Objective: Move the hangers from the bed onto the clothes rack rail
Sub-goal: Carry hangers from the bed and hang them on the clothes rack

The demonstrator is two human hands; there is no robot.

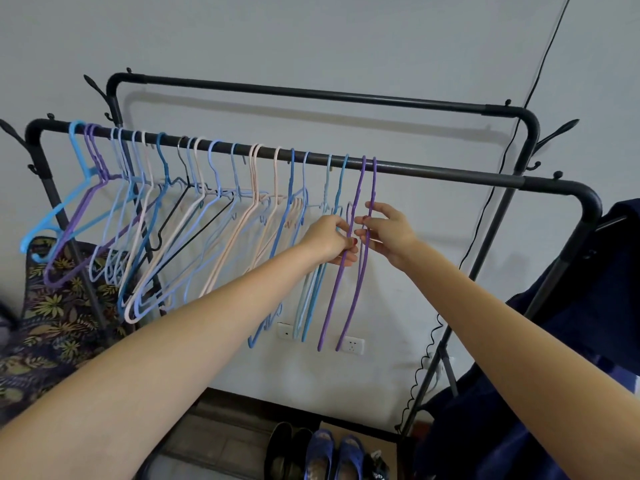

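Several plastic hangers in blue, purple, pink and black hang on the near black rail of the clothes rack. The two rightmost are purple hangers, hooked side by side over the rail. My left hand grips the left purple hanger just below its neck. My right hand pinches the right purple hanger at about the same height. The bed is out of view.
A second black rail runs behind, close to the white wall. Dark blue clothing hangs at the rack's right end, leaf-patterned fabric at the left. Shoes sit on the bottom shelf. A black cable hangs down the wall.
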